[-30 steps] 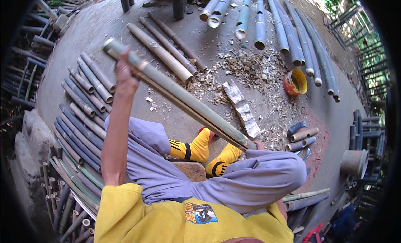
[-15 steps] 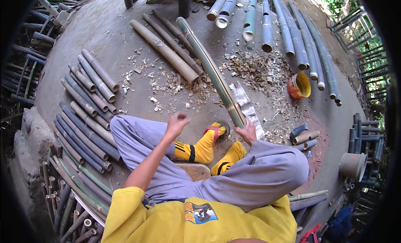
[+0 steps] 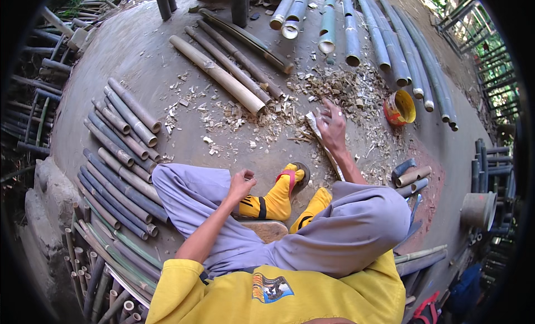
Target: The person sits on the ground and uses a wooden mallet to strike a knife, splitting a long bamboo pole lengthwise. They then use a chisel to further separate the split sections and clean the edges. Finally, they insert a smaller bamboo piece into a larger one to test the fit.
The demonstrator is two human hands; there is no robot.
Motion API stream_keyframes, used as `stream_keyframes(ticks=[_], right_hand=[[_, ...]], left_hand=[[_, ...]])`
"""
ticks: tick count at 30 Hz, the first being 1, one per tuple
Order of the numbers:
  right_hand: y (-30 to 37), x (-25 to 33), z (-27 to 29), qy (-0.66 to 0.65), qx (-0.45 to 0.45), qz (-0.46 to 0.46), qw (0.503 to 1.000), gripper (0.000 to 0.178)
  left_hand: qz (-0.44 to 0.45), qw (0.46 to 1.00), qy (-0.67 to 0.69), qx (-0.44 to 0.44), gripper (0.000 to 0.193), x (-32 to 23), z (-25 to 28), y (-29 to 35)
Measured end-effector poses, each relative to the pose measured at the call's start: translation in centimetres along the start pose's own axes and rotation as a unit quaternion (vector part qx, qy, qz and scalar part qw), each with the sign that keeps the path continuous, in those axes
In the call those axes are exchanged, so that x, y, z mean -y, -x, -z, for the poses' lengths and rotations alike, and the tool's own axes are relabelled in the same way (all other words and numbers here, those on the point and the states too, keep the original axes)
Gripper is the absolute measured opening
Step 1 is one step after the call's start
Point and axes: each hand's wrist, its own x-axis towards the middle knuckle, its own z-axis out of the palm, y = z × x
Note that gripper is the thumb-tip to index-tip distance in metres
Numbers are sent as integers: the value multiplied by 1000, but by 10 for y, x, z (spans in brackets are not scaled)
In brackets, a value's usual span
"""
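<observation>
My right hand (image 3: 332, 128) is reached out over the wood chips, its fingers bent and apart with nothing between them. Below it a pale, flat strip (image 3: 325, 148) lies on the ground, partly hidden by the hand and forearm. My left hand (image 3: 242, 184) hangs empty by the left shin, fingers loosely curled and a little apart. Farther off, a split greenish bamboo pole (image 3: 245, 39) lies slanted on the ground, slightly blurred. Next to it rest several brown bamboo poles, the nearest a thick tan one (image 3: 217, 74).
Wood chips (image 3: 356, 93) litter the ground ahead. Long bamboo poles (image 3: 390, 59) lie at the far right, several short ones (image 3: 120, 184) at the left. A red and yellow tub (image 3: 399, 108) stands on the right, with cut bamboo pieces (image 3: 412, 177) nearer. My sandalled foot (image 3: 278, 196) rests ahead.
My right hand has let go of the greenish bamboo pole and moved forward; the pole now lies beside the brown ones. My left hand has lowered toward my shin.
</observation>
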Motion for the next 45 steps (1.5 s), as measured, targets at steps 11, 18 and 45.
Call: stream_keyframes(ticks=[11, 18, 45], right_hand=[[281, -76, 77, 162, -59, -308, 936, 35], [357, -41, 84, 150, -152, -363, 907, 34], [531, -246, 252, 276, -536, -647, 467, 60]], left_hand=[[-47, 996, -26, 77, 29, -1, -20, 0], [-38, 990, -72, 119, 31, -13, -27, -10], [-77, 958, -249, 121, 31, -49, -46, 10]])
